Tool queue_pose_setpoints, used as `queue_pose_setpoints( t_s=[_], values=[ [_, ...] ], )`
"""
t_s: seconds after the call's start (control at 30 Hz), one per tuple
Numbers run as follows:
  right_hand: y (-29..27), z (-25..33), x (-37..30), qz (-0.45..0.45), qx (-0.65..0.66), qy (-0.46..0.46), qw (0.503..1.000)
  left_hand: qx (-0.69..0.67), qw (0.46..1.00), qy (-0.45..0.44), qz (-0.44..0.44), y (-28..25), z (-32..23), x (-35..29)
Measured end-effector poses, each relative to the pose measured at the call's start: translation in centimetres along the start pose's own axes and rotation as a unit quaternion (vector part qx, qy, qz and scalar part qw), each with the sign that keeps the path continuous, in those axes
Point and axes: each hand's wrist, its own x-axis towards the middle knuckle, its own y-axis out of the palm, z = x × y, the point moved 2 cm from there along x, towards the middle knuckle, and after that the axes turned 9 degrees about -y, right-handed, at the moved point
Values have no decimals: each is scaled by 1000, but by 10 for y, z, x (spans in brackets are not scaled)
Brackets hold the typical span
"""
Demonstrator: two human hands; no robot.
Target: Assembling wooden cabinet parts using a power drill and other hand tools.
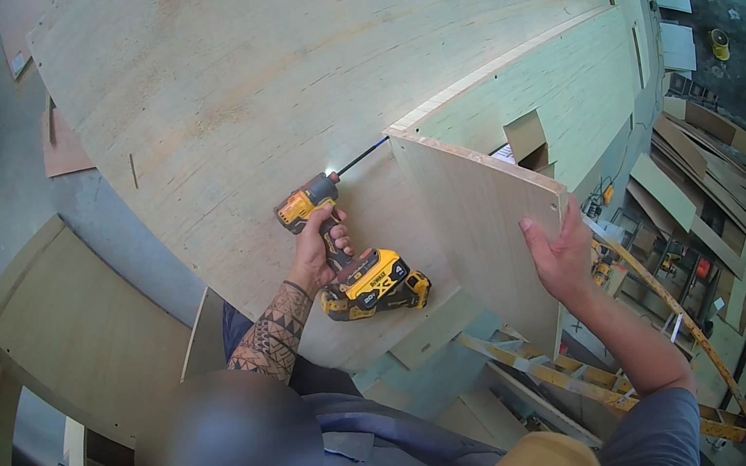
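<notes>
My left hand (323, 241) is wrapped round the grip of a yellow and black cordless impact driver (304, 203), its work light lit. A long dark bit (362, 157) reaches from it to the corner where a narrow plywood panel (477, 206) meets a long plywood strip (549, 105). Whether the tip is on a screw is too small to tell. My right hand (562, 251) grips the panel's near end, thumb on its face and fingers over the edge. Partly hidden behind the driver's battery, another yellow and black tool (417, 290) lies on the large plywood sheet (267, 73).
A yellow ladder (554, 370) stands close below the panel. Curved plywood furniture (66, 344) is at the left. Stacked board offcuts (699, 178) lie on the floor at the right. Sawdust marks the sheet, and a small wood piece (527, 136) sits beside the strip.
</notes>
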Motion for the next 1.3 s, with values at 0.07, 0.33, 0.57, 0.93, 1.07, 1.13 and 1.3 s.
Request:
queue_pose_setpoints(
  t_s=[0.07,0.33,0.57,0.93,1.07,1.13,1.3],
  values=[
    [1,-2,-3,3,-6,-2,1000,7,1000,-7,-11,3,0,-3],
    [7,2,-4,-21,-10,-1,1000,23,999,-21,23,3,-6,0],
    [9,-2,2,-51,-26,-3,998,29,997,4,69,4,-7,-34],
    [88,39,-155,-502,-5,-143,853,299,889,299,-173,-82,38,-299],
    [238,-53,-283,-306,168,138,927,328,844,344,-250,-116,106,-332],
    [293,-101,-331,-217,184,271,920,354,826,339,-279,-140,134,-333],
    [335,-112,-322,-108,179,310,928,462,749,294,-374,-225,181,-364]
  ],
)
